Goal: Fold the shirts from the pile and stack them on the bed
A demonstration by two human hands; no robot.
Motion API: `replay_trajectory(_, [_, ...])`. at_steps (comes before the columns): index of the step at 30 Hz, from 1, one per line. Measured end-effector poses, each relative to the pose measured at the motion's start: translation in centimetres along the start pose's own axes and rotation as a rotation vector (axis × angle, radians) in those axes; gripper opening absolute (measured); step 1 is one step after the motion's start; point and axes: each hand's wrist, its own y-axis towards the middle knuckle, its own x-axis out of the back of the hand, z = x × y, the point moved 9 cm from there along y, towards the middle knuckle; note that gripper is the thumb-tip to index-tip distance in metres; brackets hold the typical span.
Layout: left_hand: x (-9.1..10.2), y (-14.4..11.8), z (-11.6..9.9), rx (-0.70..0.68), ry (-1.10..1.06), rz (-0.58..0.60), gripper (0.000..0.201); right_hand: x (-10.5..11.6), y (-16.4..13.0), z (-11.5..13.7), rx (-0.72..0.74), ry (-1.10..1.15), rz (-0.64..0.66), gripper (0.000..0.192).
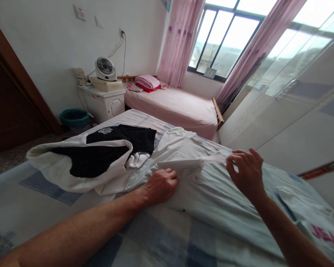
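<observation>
A white shirt (180, 142) lies spread on the bed in front of me. Its near side is wrinkled, and one thin edge is lifted and stretched to the right. My left hand (161, 185) is closed with its knuckles up, gripping the shirt's cloth. On the other side, my right hand (246, 170) is raised a little above the bed and pinches the drawn-out edge between thumb and fingers, with its other fingers curled loosely. Left of the shirt lies a black and white garment (100, 159), loosely rumpled, with pale lettering on its black part.
The bed sheet (161, 237) has a blue and grey patchwork print. At right lies pale cloth with pink lettering (327, 235). Beyond are a pink bed (178, 104), a white cabinet (115, 105) bearing a fan (105, 68), a teal bucket (75, 118) and a glossy wardrobe (281, 122).
</observation>
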Motion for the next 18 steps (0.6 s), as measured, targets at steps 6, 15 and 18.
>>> replay_trajectory(6, [2.6,-0.1,1.7,0.135,0.09,-0.202,0.029,2.8,-7.8,2.2,-0.013,0.073,0.137,0.014])
replay_trajectory(15, [2.0,-0.7,0.8,0.008,0.115,-0.074,0.015,3.1,-11.2,3.5,-0.095,0.257,0.268,0.013])
replay_trajectory(18, [2.3,-0.9,-0.3,-0.028,0.072,0.015,0.007,2.8,-11.7,3.9,-0.121,0.377,0.421,0.008])
